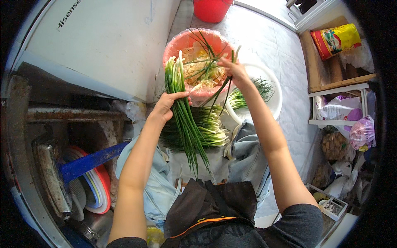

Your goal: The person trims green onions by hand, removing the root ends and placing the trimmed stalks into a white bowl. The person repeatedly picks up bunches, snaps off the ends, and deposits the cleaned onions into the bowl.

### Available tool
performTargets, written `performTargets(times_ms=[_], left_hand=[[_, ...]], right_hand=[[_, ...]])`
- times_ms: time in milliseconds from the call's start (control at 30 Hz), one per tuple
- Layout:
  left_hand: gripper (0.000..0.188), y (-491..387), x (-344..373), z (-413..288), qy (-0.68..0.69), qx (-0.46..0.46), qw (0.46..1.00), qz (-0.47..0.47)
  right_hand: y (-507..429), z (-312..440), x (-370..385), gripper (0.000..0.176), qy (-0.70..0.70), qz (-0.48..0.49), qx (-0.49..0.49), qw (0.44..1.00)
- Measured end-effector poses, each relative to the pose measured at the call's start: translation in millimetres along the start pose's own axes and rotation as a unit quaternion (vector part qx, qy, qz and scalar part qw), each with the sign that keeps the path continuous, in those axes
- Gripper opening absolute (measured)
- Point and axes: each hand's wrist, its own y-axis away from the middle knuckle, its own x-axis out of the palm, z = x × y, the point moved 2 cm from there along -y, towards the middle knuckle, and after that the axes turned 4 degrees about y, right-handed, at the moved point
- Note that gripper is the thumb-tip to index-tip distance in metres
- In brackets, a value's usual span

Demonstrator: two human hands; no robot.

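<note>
My left hand (169, 105) grips a bunch of long green scallions (183, 114), white ends up. Over the right side of a pink basin (173, 42) with a plastic liner, my right hand (233, 70) holds a few loose green stalks (221, 90). Peeled scraps and roots (201, 66) fill the basin's bottom, with stray green leaves across them. A large pile of scallions (214, 127) lies on the floor below the basin, partly behind the held bunch. To the right, a white plastic colander (277, 93) holds more scallions (262, 90), partly hidden by my right forearm.
A red bucket (212, 11) stands beyond the basin. A white Hisense appliance (102, 46) is at the left, above a rack with a blue bar (93, 161) and stacked plastic basins (104, 183). Shelves at the right hold a yellow and red bag (338, 40) and other bags.
</note>
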Motion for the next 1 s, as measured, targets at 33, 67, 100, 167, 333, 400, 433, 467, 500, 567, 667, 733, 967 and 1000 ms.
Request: performTargets(times_ms=[33, 67, 100, 167, 333, 400, 433, 467, 500, 567, 667, 733, 967, 1000], left_hand=[[0.018, 0.6, 1.4, 0.1, -0.017, 0.003, 1.000, -0.007], [0.018, 1.2, 3.7, 0.3, -0.031, 0.010, 0.999, -0.002], [0.018, 1.7, 6.4, 1.2, -0.045, 0.016, 0.999, 0.002], [0.019, 2.0, 12.2, 3.3, -0.093, 0.053, 0.994, -0.019], [0.025, 0.9, 22.6, 8.4, -0.028, 0.077, 0.996, -0.021], [0.025, 0.9, 19.9, 6.4, -0.038, 0.073, 0.996, -0.039], [0.025, 0.5, 18.8, 6.5, -0.043, 0.077, 0.995, -0.044], [0.024, 0.7, 17.8, 7.5, -0.046, 0.079, 0.995, -0.036], [0.025, -0.4, 17.9, 7.9, -0.045, 0.089, 0.995, -0.028], [0.028, -1.1, 17.8, 9.5, -0.075, 0.113, 0.991, -0.014], [0.039, -1.3, 20.6, 11.5, -0.131, 0.122, 0.984, 0.007], [0.038, 1.4, 23.6, 11.2, -0.152, 0.125, 0.980, 0.010], [0.053, 17.0, 47.7, 9.2, -0.246, 0.119, 0.961, -0.038], [0.056, 19.0, 52.5, 12.0, -0.240, 0.145, 0.959, -0.037]], right_hand=[[4.3, -1.1, 5.2, 0.025, 0.032, -0.016, 0.029, 0.999], [9.7, -4.3, 17.6, 0.026, 0.071, 0.025, 0.046, 0.996], [16.0, -6.5, 31.8, 0.026, 0.106, 0.083, 0.029, 0.990], [30.3, -9.5, 55.6, 0.021, 0.125, 0.182, -0.034, 0.975], [39.0, -9.3, 66.8, 0.017, 0.169, 0.122, -0.021, 0.978], [38.7, -8.9, 64.0, 0.016, 0.143, 0.142, 0.001, 0.979], [39.6, -9.5, 62.7, 0.016, 0.129, 0.151, 0.007, 0.980], [39.5, -10.4, 62.5, 0.017, 0.099, 0.144, 0.023, 0.984], [40.4, -9.7, 60.6, 0.016, 0.087, 0.152, 0.009, 0.984], [39.5, -9.8, 57.7, 0.013, 0.070, 0.111, 0.035, 0.991], [35.8, -3.3, 45.9, 0.017, 0.033, 0.058, 0.009, 0.998], [29.7, 0.8, 35.2, 0.019, 0.024, 0.004, 0.015, 1.000], [13.5, -3.6, 14.2, 0.013, -0.102, -0.004, 0.036, 0.994], [12.7, -3.9, 11.0, 0.015, -0.057, -0.016, 0.026, 0.998]])
